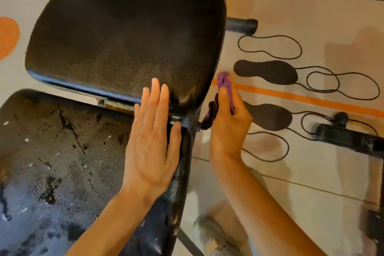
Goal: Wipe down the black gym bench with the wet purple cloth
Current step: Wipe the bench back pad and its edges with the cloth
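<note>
Closest to me is the worn seat pad, its cracked black cover glistening in patches, so I judge it already wet from wiping. My left hand lies flat across the gap where the seat meets the back pad, fingers spread and straight, gripping nothing. I read that as bracing: it steadies the bench while the other hand works the edge.

Just to the right, my right hand is closed around the purple cloth, bunched in the fist with one end poking up above the thumb. The cloth is held off the pad's right side, beside the hinge bolt, with a darker fold hanging toward the frame. I judge the side trim and the joint are the part being wiped now, since the fist sits level with them.

Farther out, footprint markings and an orange stripe are on the floor, and a black frame bar sticks in from the right.
</note>
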Motion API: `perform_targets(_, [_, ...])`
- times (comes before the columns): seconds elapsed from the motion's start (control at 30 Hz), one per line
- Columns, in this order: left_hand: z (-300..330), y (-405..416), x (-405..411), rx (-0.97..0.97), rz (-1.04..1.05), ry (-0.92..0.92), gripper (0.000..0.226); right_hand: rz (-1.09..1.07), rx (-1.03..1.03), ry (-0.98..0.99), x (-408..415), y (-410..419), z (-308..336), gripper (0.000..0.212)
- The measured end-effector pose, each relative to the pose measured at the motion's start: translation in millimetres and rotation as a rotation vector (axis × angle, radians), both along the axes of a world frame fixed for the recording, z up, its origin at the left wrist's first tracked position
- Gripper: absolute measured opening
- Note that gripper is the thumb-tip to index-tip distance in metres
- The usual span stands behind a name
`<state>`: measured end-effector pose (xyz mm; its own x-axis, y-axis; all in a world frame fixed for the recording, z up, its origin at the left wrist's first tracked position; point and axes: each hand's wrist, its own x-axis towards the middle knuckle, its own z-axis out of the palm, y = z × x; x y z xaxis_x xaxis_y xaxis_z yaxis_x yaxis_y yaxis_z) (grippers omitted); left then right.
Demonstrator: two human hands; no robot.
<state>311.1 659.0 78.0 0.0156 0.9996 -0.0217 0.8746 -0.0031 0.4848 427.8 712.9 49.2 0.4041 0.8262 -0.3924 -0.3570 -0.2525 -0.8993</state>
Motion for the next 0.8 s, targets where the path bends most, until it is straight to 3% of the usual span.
perform_targets(0.13, [-6.0,25.4,3.0,-0.044,-0.160,-0.020,0.057,0.010,0.052,0.151,-21.3,-20.6,-4.1,0.037])
perform_targets(0.27, [-13.5,25.4,5.1,-0.021,-0.182,-0.059,0.055,-0.023,0.108,0.118,-35.2,-42.8,-2.3,0.042])
perform_targets(0.47, [-13.1,25.1,11.0,-0.033,-0.166,-0.057,0.054,-0.046,0.152,0.124,-8.6,40.4,-14.1,0.035])
perform_targets(0.63, [-14.1,26.5,12.7,-0.051,-0.159,-0.050,0.057,0.025,0.305,0.109,-34.8,-35.7,-13.7,0.045])
perform_targets(0.8, [-14.2,28.0,13.8,-0.055,-0.164,0.005,0.058,-0.050,0.243,0.160,-6.0,55.6,-18.8,0.036])
